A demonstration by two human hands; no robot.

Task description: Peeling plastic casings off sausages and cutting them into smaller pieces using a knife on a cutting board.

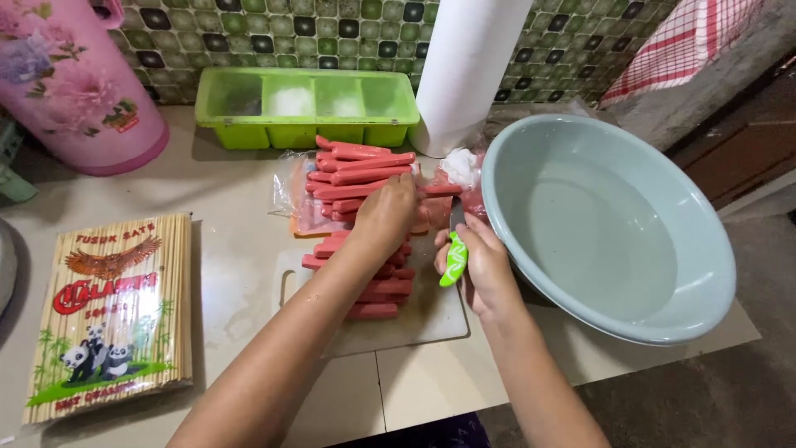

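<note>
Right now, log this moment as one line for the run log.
left hand on sausages | right hand grips green-handled knife | white cutting board underneath | pale basin on the right

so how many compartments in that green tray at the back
4, side by side in the green tray against the tiled wall, behind the sausages; none look hidden.

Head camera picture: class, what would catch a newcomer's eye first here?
The pile of pink sausages on the cutting board at the middle, under the left hand. The right hand holds a green-handled knife beside them. A big pale bowl fills the right.
</note>
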